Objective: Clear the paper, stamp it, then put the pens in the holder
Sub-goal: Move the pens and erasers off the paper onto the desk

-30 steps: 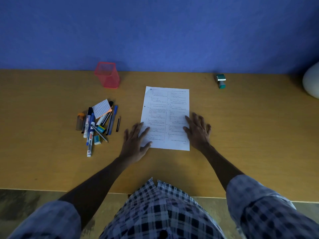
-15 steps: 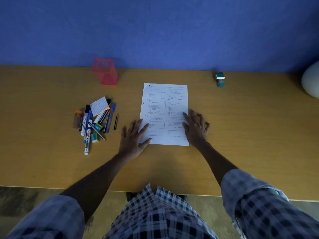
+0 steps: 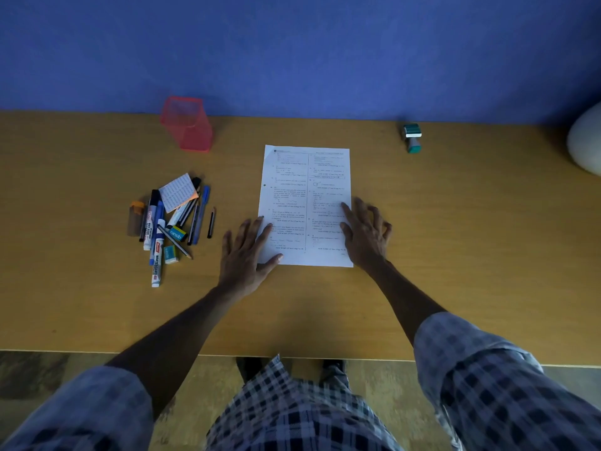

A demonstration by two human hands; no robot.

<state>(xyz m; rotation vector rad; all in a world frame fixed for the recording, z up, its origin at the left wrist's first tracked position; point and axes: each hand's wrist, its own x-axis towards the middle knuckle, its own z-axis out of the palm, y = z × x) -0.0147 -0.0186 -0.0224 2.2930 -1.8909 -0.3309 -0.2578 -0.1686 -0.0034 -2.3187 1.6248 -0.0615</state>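
Observation:
A printed white paper [image 3: 302, 190] lies flat in the middle of the wooden desk [image 3: 455, 239]. My left hand [image 3: 245, 255] rests open on its lower left edge, fingers spread. My right hand [image 3: 367, 232] presses its lower right edge, fingers slightly curled, holding nothing. Left of the paper lies a pile of pens and whiteboard markers [image 3: 169, 222] with erasers and a small notepad [image 3: 178, 192]. A red mesh pen holder [image 3: 187, 126] stands at the back left. A green stamp [image 3: 412, 137] sits at the back right.
A blue wall [image 3: 292, 53] runs behind the desk. A pale rounded object [image 3: 585, 141] sits at the far right edge. The desk's front edge [image 3: 195, 353] is near my body, with floor below.
Both hands stay on the paper's lower corners. The view has shifted a little; my right fingers have curled slightly.

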